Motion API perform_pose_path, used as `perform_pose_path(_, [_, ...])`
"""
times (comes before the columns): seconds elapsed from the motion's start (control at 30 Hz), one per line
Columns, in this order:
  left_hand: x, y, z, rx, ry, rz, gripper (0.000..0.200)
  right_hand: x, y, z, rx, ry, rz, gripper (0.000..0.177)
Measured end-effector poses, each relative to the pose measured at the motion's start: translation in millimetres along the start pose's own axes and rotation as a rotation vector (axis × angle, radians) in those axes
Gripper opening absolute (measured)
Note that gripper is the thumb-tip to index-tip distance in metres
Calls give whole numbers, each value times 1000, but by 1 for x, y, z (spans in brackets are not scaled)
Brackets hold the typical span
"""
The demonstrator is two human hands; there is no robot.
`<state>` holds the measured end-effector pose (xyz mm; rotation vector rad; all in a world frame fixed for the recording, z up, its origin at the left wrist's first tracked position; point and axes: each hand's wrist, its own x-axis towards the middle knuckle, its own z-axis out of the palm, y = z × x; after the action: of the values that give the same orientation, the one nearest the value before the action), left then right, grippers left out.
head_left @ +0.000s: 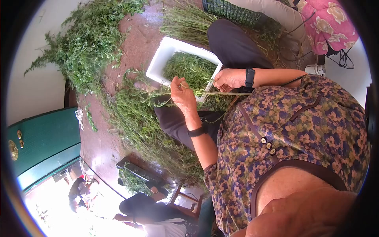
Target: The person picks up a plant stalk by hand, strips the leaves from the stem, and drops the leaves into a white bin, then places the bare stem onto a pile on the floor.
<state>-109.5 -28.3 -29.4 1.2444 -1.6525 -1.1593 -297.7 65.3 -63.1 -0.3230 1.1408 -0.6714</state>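
Note:
My left hand (183,96) and my right hand (229,79) meet over my lap, both on one thin green herb stalk (205,91). The right hand pinches the stalk near the rim of a white foam box (158,59). My left hand's fingers close on the stalk's leafy part beside it. The box stands on the floor in front of my knees and holds plucked green leaves (191,69). Each wrist wears a black band.
Heaps of leafy stalks (138,118) lie across the reddish floor (138,39), with a larger pile (87,43) by the wall. Another person in a pink flowered garment (327,23) sits nearby. A green door (43,142) and more people (146,209) are further off.

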Motion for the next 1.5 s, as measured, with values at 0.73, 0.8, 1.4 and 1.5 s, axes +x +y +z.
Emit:
perform_pose_path(0.73, [-32,1,25,-505,-489,-284,18,-30,-17,14,-202,7,-423,11])
perform_pose_path(0.8, [-33,4,24,-441,-484,-260,14,-32,-18,14,-224,10,-401,12])
perform_pose_path(1.4, [-23,-8,38,309,22,462,12,-27,-22,2,-173,-32,-291,14])
perform_pose_path(1.5, [-1,-17,-10,403,134,340,11,-36,-23,1,-148,-53,-272,14])
